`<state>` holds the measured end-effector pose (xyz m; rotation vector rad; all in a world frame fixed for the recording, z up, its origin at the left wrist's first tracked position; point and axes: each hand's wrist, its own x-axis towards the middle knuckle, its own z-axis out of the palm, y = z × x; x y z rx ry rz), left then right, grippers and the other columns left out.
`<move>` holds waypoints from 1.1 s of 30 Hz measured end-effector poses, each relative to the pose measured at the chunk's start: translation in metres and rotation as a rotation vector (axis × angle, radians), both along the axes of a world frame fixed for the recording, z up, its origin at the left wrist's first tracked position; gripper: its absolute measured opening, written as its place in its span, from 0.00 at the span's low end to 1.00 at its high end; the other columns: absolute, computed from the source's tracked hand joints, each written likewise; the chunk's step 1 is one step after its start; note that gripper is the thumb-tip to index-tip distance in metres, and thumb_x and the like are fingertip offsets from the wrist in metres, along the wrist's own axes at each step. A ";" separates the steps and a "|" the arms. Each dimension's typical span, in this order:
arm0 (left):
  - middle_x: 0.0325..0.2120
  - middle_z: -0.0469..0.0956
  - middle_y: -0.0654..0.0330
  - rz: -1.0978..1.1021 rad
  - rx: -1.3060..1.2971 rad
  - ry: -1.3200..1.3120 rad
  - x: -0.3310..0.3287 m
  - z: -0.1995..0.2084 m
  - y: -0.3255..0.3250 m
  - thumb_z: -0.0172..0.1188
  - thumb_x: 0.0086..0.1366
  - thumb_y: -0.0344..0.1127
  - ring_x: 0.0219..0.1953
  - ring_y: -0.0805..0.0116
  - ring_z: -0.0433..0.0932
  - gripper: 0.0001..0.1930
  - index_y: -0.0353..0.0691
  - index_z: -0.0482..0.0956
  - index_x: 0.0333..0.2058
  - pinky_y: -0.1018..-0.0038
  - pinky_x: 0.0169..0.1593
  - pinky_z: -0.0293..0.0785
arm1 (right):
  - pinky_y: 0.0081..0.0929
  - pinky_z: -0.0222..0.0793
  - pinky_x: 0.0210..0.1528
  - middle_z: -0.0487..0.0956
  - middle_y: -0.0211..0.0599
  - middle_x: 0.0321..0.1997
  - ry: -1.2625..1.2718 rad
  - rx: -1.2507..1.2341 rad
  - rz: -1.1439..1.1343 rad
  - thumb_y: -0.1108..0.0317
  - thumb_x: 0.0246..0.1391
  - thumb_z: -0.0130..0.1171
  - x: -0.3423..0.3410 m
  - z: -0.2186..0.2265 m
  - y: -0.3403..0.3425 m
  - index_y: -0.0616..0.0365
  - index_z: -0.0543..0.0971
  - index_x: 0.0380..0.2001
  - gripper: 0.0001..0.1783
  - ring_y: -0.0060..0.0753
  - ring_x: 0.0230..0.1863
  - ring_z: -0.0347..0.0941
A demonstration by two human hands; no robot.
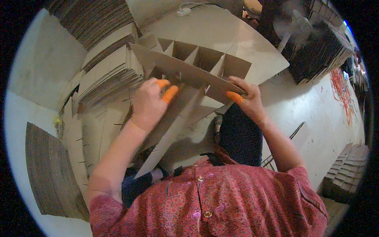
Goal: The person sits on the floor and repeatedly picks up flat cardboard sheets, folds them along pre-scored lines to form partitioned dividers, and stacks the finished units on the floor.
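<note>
Two bare hands w/ orange fingertip covers are on a brown cardboard divider grid (185, 71), made of upright crossing strips; we see it in front of the person's chest, over the near side of a pale, round-cornered table (252, 43), tilted down to the R. Can't tell if it rests on the tabletop. The R hand (248, 98) has the near long panel's R end clamped btwn thumb and fingers, thumb on our side, fingers over the far side. The L hand (152, 104) is curled under the same panel's L half, covered thumb and finger tips slightly apart; we can't tell if they're pinching a strip. Behind the panel we count several open cells in a row. Below, a long pale cardboard strip (173, 132) w/ a slotted edge runs diagonally down twd the person's L leg. On the L we've got flat tan cardboard sheets (112, 73) in a neat pile, a brown ridged cardboard stack (92, 19) up top, and another dark brown stack (51, 170) lower down. Far side of table: small white power block (183, 12) w/ cord. Upper R, a grey fan (294, 25), blurry, nr a dark cardboard pile (319, 53); then tangled red strings (341, 93), and stacked cardboard pieces (347, 166) lower R. Person's in a red floral shirt (237, 197) & dark trousers (241, 134).
</note>
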<state>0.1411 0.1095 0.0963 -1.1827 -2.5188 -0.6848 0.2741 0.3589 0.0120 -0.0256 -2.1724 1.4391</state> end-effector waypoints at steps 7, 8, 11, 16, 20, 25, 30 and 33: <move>0.29 0.77 0.47 0.130 -0.428 -0.163 -0.036 -0.017 0.006 0.62 0.51 0.41 0.33 0.48 0.76 0.15 0.35 0.78 0.33 0.59 0.36 0.72 | 0.34 0.72 0.41 0.77 0.51 0.42 -0.143 0.525 0.103 0.80 0.43 0.58 -0.002 0.045 -0.004 0.55 0.64 0.57 0.34 0.49 0.39 0.76; 0.30 0.78 0.47 0.137 -0.494 -0.189 -0.038 -0.019 0.009 0.62 0.51 0.40 0.34 0.47 0.76 0.15 0.36 0.77 0.34 0.57 0.37 0.72 | 0.35 0.72 0.40 0.77 0.52 0.42 -0.187 0.527 0.144 0.80 0.43 0.57 -0.002 0.048 -0.003 0.55 0.65 0.57 0.34 0.52 0.37 0.75; 0.26 0.77 0.45 0.060 -0.368 -0.182 -0.042 -0.028 0.006 0.59 0.52 0.35 0.32 0.47 0.76 0.09 0.35 0.77 0.28 0.58 0.35 0.72 | 0.38 0.72 0.36 0.76 0.54 0.39 -0.153 0.558 0.167 0.81 0.43 0.55 -0.003 0.058 -0.001 0.54 0.64 0.57 0.34 0.56 0.34 0.74; 0.28 0.78 0.48 0.068 -0.218 -0.180 -0.038 -0.025 0.006 0.62 0.53 0.42 0.31 0.49 0.77 0.14 0.36 0.78 0.28 0.59 0.34 0.72 | 0.38 0.72 0.37 0.76 0.55 0.39 -0.216 0.553 0.144 0.81 0.45 0.53 -0.002 0.050 -0.002 0.55 0.65 0.57 0.32 0.57 0.34 0.74; 0.29 0.78 0.51 0.227 -0.082 0.039 -0.056 -0.010 -0.008 0.64 0.52 0.46 0.33 0.51 0.77 0.17 0.39 0.78 0.32 0.61 0.35 0.72 | 0.38 0.72 0.37 0.76 0.55 0.40 -0.251 0.484 0.154 0.81 0.46 0.52 0.002 0.051 -0.002 0.55 0.65 0.57 0.31 0.57 0.36 0.74; 0.28 0.77 0.47 0.287 -0.348 -0.143 -0.098 -0.024 -0.016 0.62 0.51 0.38 0.34 0.48 0.76 0.12 0.37 0.78 0.31 0.58 0.36 0.72 | 0.38 0.72 0.35 0.77 0.54 0.37 -0.185 0.564 0.130 0.81 0.45 0.52 0.000 0.053 -0.005 0.55 0.65 0.56 0.32 0.57 0.32 0.74; 0.23 0.76 0.46 0.256 -0.319 -0.180 -0.115 -0.029 -0.020 0.61 0.51 0.36 0.29 0.49 0.75 0.10 0.35 0.77 0.26 0.60 0.32 0.69 | 0.38 0.72 0.31 0.77 0.51 0.32 -0.333 0.619 0.146 0.79 0.44 0.52 -0.001 0.068 -0.011 0.53 0.65 0.57 0.32 0.53 0.28 0.74; 0.19 0.74 0.49 0.118 -0.241 -0.235 -0.131 -0.038 -0.022 0.61 0.52 0.37 0.22 0.57 0.72 0.12 0.32 0.75 0.25 0.65 0.27 0.66 | 0.40 0.71 0.29 0.76 0.50 0.28 -0.269 0.682 0.179 0.74 0.46 0.53 -0.020 0.051 -0.011 0.52 0.66 0.56 0.29 0.51 0.27 0.74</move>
